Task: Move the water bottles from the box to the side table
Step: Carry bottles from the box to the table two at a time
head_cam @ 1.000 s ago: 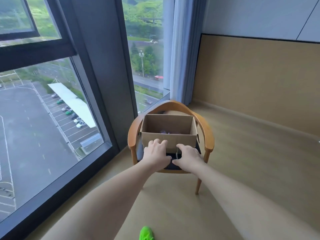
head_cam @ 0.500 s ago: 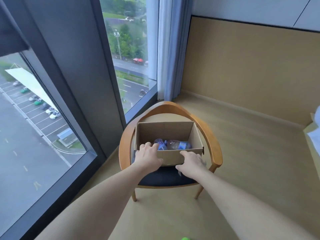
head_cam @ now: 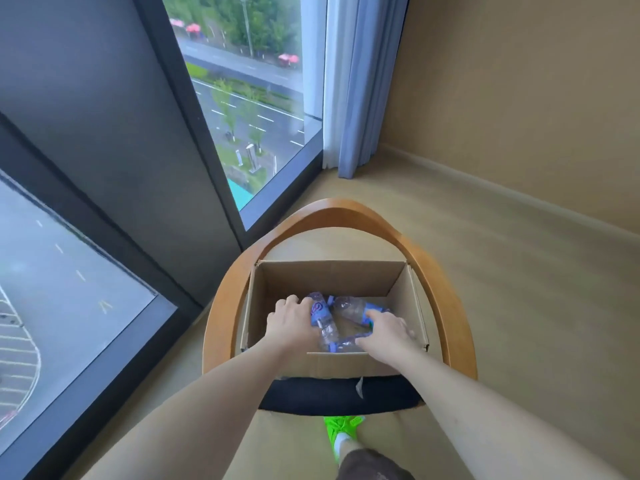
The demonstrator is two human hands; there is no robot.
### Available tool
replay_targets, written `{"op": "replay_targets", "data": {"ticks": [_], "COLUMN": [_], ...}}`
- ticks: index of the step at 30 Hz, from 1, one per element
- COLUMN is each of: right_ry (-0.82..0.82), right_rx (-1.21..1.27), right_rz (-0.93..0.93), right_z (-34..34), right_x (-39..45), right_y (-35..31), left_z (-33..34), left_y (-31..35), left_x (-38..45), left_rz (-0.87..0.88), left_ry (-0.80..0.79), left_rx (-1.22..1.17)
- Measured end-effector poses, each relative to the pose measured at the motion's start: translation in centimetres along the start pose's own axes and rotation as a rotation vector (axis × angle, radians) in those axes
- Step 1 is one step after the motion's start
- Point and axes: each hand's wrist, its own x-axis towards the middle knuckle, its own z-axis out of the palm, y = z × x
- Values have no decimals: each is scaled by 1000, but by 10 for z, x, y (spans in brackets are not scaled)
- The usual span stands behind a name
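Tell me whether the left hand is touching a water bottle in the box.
Touching. The head view shows the left hand lying against the blue-labelled water bottle inside the box.

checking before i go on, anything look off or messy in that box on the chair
Nothing spilled or damaged shows. The water bottles lie on their sides in a loose jumble in the cardboard box, which sits on the chair, a loose scrap at its front. Both hands reach in.

Inside the box (head_cam: 332, 278), the left hand (head_cam: 292, 323) and right hand (head_cam: 388, 332) cover parts of the water bottles (head_cam: 341, 320), so their count and each hand's grip cannot be told. The bottle labels are blurred. The box's near wall hides its floor nearest the person.
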Motion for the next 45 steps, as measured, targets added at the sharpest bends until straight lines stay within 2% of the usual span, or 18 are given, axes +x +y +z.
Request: {"op": "replay_targets", "data": {"ticks": [8,12,16,20,26,33,42,45], "right_ry": [-210,-299,-388,-423,-475,-490,-532,-547], "right_rx": [-83,-145,-298,-468,-545,-502,-459,-390], "right_rz": [33,3,-110,-232,-294,-271,-298,-260], "right_z": [15,39,66,90,116,128,128,124], "right_x": [107,137,156,166,188,201,210,213], "right_y": [19,29,40,51,53,56,57,54], "left_z": [32,57,85,113,145,158,153,146], "left_y": [9,2,-11,-24,-30,-30,-16,-25], "left_x": [91,118,143,164,182,203,223,216], "left_rz": [-33,10,116,308,490,632,664,474], "left_ry": [-99,-177,-297,-429,-424,-408,-459,-522], "left_rx": [18,113,153,293,557,830,966,863]}}
